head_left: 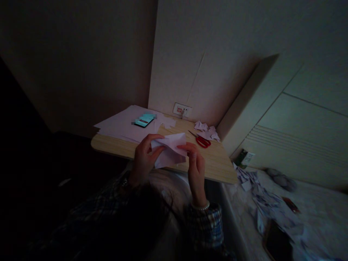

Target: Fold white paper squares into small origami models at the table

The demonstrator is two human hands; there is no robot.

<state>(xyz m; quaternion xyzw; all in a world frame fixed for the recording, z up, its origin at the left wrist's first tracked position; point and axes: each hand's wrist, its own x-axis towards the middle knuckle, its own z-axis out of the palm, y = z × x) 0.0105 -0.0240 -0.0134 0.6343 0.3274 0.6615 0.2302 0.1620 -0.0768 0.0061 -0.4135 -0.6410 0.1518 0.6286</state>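
Observation:
A partly folded sheet of pale paper (169, 156) is held up over the front edge of the wooden table. My left hand (145, 156) pinches its left side, thumb in front and fingers behind. On the right, my right hand (194, 163) grips the paper's other edge, its index finger lying along a fold. Beyond the paper, a pair of scissors with red handles (203, 141) lies on the table. Folded paper pieces (208, 131) sit in a small group by the wall.
Large paper sheets (116, 123) cover the table's left side, with a lit phone (145, 120) on top. A wall socket (182, 110) is behind the table (217, 165). Right of it, a bed (323, 217) bears crumpled papers (268, 201) and a dark tablet-like object (277, 242).

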